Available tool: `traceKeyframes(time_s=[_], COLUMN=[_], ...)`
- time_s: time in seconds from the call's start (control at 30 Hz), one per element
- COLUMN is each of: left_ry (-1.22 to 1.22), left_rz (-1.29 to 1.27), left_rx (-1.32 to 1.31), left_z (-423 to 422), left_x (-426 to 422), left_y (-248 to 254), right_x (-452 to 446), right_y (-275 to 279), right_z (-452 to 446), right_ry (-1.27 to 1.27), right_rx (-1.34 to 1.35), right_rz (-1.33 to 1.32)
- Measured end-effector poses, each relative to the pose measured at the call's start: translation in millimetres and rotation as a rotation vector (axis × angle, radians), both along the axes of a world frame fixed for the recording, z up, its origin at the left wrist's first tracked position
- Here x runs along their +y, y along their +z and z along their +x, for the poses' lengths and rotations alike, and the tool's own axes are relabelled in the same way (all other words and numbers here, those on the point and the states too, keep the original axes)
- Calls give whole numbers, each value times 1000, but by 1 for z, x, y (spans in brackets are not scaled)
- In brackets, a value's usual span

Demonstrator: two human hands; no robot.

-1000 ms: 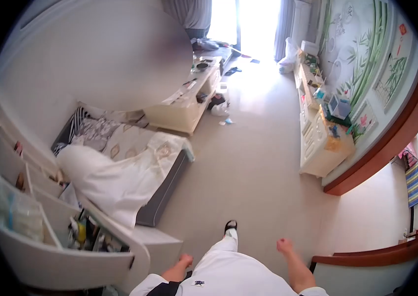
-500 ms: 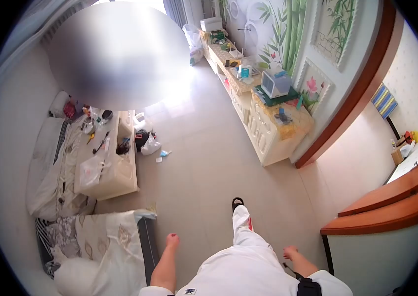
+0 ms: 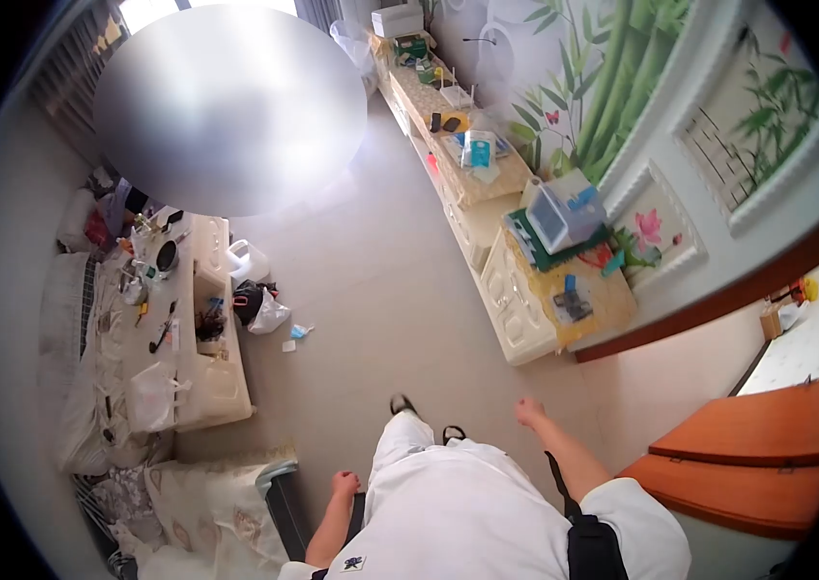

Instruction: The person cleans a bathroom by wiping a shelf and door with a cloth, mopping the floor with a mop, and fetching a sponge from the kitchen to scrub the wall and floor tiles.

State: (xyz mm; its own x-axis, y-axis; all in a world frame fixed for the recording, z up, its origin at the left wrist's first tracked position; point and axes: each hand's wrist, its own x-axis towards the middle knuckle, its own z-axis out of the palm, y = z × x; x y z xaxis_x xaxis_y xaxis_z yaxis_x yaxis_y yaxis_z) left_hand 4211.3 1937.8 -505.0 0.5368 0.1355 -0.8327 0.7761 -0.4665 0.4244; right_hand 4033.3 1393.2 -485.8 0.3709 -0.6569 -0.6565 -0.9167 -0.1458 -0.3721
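Note:
My left hand hangs low beside my body, near the dark arm of the sofa, its fingers curled in with nothing visible in them. Farther forward on the other side, my right hand is loosely closed over the floor, also with no object showing. Neither hand touches furniture. My feet in dark slippers stand on the tiled floor. A black strap with a buckle runs over my right shoulder.
A long low cabinet lines the right wall, bearing a white box-shaped device. Left stands a cluttered cream table; bags and a white jug lie beside it. A brown wooden top juts in at right.
I have stepped forward, so the cabinet and table sit nearer. My right hand has swung forward and my left hand has dropped back. The view has tilted, with the doorway edge lower.

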Motion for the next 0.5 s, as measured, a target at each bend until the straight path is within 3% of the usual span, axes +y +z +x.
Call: traceKeyframes(time_s=[0.07,0.17,0.37,0.43,0.5], left_ry=[78,-50,-36,-150,-139], left_rz=[-32,99,18,112,52], left_rx=[52,123,283,122,-29], left_z=[39,114,315,404,499], left_x=[-26,-76,-113,-126,-157], left_y=[-5,10,-27,-44,-14], right_x=[-39,-86,-124,-138,-141], right_y=[-6,-8,-25,-21,-3], right_z=[83,187,301,331,365], right_ry=[112,149,26,-27,-153], right_rx=[-59,-126,-36,-43,-19], right_rz=[-177,-225,-21,-23,82])
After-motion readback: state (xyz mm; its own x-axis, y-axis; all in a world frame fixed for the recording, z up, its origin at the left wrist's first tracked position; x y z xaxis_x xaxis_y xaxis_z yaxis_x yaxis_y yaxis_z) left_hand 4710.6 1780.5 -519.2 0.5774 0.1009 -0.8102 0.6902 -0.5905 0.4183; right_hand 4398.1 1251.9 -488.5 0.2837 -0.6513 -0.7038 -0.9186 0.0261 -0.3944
